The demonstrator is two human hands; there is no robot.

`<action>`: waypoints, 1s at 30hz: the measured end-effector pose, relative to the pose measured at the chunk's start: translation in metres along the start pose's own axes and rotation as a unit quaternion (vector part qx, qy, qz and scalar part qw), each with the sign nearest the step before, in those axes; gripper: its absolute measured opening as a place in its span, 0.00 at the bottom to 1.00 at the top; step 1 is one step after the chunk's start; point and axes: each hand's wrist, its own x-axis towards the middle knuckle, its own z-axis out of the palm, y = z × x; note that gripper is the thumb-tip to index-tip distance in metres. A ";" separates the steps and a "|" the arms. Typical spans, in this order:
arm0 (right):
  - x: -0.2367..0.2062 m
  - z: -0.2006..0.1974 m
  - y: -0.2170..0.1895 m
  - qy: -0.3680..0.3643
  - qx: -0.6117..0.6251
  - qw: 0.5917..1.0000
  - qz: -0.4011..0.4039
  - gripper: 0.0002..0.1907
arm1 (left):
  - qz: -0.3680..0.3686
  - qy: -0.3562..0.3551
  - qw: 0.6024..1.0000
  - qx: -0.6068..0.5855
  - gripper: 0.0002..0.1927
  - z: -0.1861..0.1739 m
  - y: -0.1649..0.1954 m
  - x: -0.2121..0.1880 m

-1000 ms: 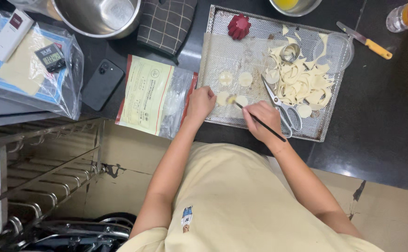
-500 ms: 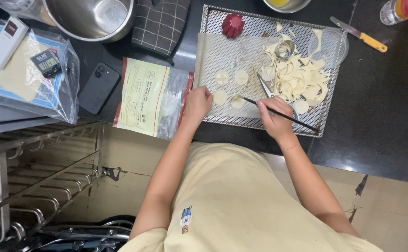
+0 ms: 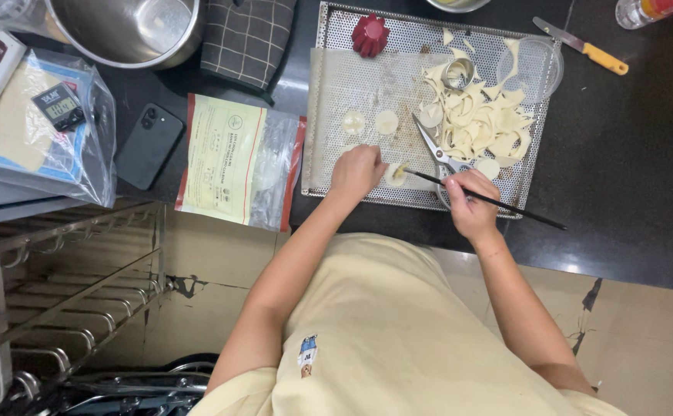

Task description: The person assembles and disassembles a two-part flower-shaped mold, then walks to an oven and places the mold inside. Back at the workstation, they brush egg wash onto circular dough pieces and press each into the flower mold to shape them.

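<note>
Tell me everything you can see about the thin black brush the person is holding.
The brush is a long, thin, dark stick that looks like a fine pastry brush. The right hand grips it near the middle, pen-fashion. It lies at a slant: the tip points left and touches a small pale dough round that the left hand steadies on the perforated metal tray, while the tail end sticks out right over the dark counter.

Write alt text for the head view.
Right hand holds a thin black brush tip-down on a dough round that the left hand steadies on a perforated metal tray; scissors and dough scraps lie alongside.
</note>
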 end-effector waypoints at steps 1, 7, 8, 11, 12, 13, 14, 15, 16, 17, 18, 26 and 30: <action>-0.002 0.002 0.001 -0.014 0.005 1.000 -0.011 0.04 | -0.016 -0.012 1.000 0.005 0.09 0.002 0.000 0.003; -0.012 -0.004 0.006 -0.041 0.005 0.999 -0.002 0.04 | -0.037 -0.045 0.998 0.002 0.09 0.003 -0.002 0.007; -0.013 -0.006 0.007 -0.028 0.014 1.000 0.004 0.04 | -0.035 -0.045 0.998 -0.016 0.10 0.004 -0.001 0.006; -0.015 -0.009 0.008 -0.008 0.012 1.000 -0.011 0.05 | -0.017 -0.053 0.998 -0.015 0.10 0.008 0.003 0.004; -0.017 -0.011 0.008 0.004 0.012 1.000 0.007 0.05 | -0.011 -0.056 0.998 -0.007 0.09 0.010 0.005 0.003; -0.019 -0.013 0.007 0.018 0.012 1.000 0.021 0.06 | -0.008 -0.061 0.998 -0.010 0.10 0.012 0.006 0.002; -0.022 -0.016 0.007 0.033 0.013 0.999 0.035 0.06 | -0.005 -0.065 0.998 -0.013 0.11 0.015 0.007 -0.001; -0.023 -0.019 0.007 0.046 0.017 0.998 0.035 0.07 | -0.001 -0.070 0.997 -0.016 0.11 0.018 0.008 -0.002; -0.026 -0.022 0.007 0.057 0.020 0.997 0.037 0.07 | 0.010 -0.068 0.997 -0.017 0.12 0.022 0.010 -0.002; -0.027 -0.025 0.008 0.068 0.024 0.997 0.041 0.07 | 0.020 -0.066 0.997 -0.017 0.12 0.026 0.012 -0.004; -0.028 -0.027 0.009 0.066 0.028 0.996 0.044 0.07 | 0.031 -0.062 0.997 -0.017 0.12 0.029 0.012 -0.004; -0.013 -0.009 0.018 0.002 0.040 0.998 0.038 0.07 | -0.018 -0.015 0.999 -0.030 0.09 0.009 -0.006 0.004; -0.009 0.011 0.010 -0.034 0.035 0.999 0.016 0.05 | -0.049 -0.022 0.998 -0.022 0.09 0.000 -0.006 0.006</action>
